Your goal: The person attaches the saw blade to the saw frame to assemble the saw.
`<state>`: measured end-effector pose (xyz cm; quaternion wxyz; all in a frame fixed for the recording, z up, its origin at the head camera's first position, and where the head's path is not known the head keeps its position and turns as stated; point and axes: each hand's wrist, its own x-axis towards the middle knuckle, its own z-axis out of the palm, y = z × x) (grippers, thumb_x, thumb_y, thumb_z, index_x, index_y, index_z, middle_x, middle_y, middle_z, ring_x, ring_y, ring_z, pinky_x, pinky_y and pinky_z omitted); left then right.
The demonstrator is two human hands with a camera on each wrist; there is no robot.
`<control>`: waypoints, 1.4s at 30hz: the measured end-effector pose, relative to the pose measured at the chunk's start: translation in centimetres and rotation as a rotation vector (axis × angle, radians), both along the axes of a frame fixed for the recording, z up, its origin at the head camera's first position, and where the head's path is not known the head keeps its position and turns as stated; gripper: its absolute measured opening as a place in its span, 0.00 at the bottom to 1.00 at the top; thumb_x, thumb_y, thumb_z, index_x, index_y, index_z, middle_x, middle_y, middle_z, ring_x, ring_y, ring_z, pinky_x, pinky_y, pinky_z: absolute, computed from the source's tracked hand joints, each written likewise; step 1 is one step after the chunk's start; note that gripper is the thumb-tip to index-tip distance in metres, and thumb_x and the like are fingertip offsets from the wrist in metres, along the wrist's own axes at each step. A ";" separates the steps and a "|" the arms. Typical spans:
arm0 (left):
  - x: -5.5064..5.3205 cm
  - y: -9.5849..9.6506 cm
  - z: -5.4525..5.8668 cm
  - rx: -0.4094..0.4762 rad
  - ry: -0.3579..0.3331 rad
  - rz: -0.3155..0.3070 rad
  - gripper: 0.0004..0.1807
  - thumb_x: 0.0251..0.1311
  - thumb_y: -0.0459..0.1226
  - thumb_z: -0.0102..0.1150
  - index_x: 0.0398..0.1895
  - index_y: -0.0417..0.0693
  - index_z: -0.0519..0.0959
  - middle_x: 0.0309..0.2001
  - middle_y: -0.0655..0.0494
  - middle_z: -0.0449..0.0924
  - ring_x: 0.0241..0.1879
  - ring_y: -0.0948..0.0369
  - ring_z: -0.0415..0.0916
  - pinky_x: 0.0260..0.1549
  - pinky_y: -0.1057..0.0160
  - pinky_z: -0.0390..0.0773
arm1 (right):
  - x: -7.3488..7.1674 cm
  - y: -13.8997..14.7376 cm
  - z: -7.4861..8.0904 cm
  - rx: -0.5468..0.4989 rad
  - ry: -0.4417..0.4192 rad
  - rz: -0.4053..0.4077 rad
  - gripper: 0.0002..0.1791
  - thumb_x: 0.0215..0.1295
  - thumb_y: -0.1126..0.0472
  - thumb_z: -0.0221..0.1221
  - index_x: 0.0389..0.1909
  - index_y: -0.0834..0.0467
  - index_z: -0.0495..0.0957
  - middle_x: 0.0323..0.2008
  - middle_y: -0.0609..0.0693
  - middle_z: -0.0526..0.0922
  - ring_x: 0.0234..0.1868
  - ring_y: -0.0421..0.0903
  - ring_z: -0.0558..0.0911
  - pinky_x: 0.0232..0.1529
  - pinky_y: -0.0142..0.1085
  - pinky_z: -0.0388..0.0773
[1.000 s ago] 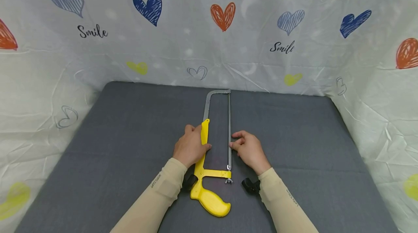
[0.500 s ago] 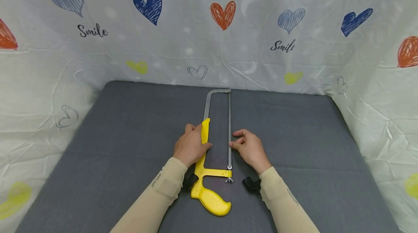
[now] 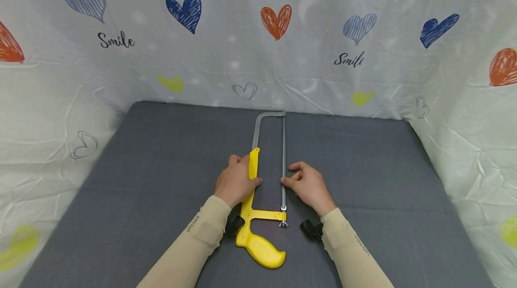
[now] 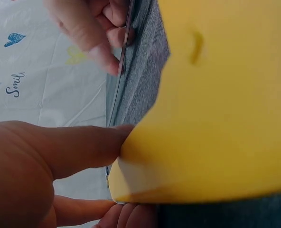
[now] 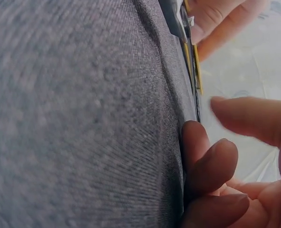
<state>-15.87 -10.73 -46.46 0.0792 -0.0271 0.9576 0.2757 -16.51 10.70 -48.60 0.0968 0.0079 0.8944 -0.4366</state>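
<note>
A hacksaw (image 3: 264,250) lies flat on the table, its yellow handle toward me and its grey bow at the far end. My left hand (image 3: 234,182) grips the yellow part of the frame, thumb over it and fingers on its outer side. In the left wrist view the yellow frame (image 4: 216,109) fills much of the picture. Beside the blade (image 3: 284,153) is my right hand (image 3: 308,185), its thumb reaching over the blade. The right wrist view shows a gap between that thumb (image 5: 254,118) and the bent fingers, which rest low against the cloth.
Dark grey cloth (image 3: 363,167) covers the table. A white curtain (image 3: 242,54) printed with hearts surrounds the far edge and sides. A wing nut (image 3: 283,224) sits at the near end of the blade. Black wrist cameras (image 3: 311,229) are strapped under both wrists.
My right thumb has shifted slightly left, from the blade's right edge to over the blade. The left hand and hacksaw stay in place.
</note>
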 end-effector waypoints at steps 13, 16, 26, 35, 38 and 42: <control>2.4 -1.6 -1.0 0.040 0.016 -0.089 0.46 0.63 0.51 0.77 0.80 0.43 0.70 0.61 0.43 0.76 0.46 0.52 0.82 0.50 0.50 0.86 | 4.2 1.1 0.3 0.043 -0.016 0.063 0.13 0.74 0.49 0.69 0.46 0.54 0.83 0.28 0.46 0.82 0.26 0.44 0.76 0.30 0.38 0.73; 3.0 -2.1 -0.9 0.046 0.002 -0.095 0.46 0.62 0.51 0.78 0.79 0.44 0.72 0.55 0.47 0.78 0.42 0.55 0.80 0.45 0.53 0.84 | 5.4 1.3 0.5 0.036 -0.025 0.089 0.12 0.72 0.48 0.70 0.42 0.52 0.84 0.28 0.45 0.82 0.26 0.43 0.77 0.30 0.37 0.73; 4.5 -3.2 -1.2 0.114 -0.070 -0.105 0.46 0.61 0.53 0.79 0.80 0.50 0.72 0.47 0.56 0.79 0.37 0.60 0.75 0.38 0.60 0.77 | 7.7 1.6 0.5 0.026 -0.087 0.175 0.11 0.69 0.47 0.72 0.34 0.50 0.85 0.25 0.43 0.82 0.23 0.42 0.75 0.24 0.33 0.69; 4.8 -3.3 -1.5 0.124 -0.094 -0.094 0.48 0.59 0.53 0.80 0.81 0.50 0.71 0.46 0.56 0.79 0.36 0.59 0.74 0.35 0.61 0.75 | 8.4 1.8 0.0 0.018 -0.061 0.198 0.08 0.68 0.51 0.72 0.34 0.49 0.86 0.24 0.42 0.80 0.20 0.40 0.72 0.22 0.32 0.67; 5.1 -3.4 -1.5 0.135 -0.088 -0.089 0.48 0.59 0.52 0.81 0.80 0.49 0.71 0.45 0.56 0.78 0.36 0.59 0.73 0.35 0.61 0.75 | 8.5 1.8 -0.1 0.033 -0.043 0.203 0.07 0.68 0.52 0.72 0.34 0.49 0.85 0.24 0.41 0.79 0.20 0.40 0.72 0.22 0.32 0.67; 5.3 -3.5 -1.2 0.145 -0.082 -0.085 0.47 0.59 0.52 0.81 0.80 0.49 0.71 0.45 0.56 0.78 0.36 0.59 0.73 0.34 0.61 0.74 | 8.6 1.7 0.0 0.050 -0.021 0.207 0.06 0.67 0.54 0.72 0.33 0.47 0.85 0.23 0.41 0.78 0.19 0.39 0.72 0.22 0.32 0.67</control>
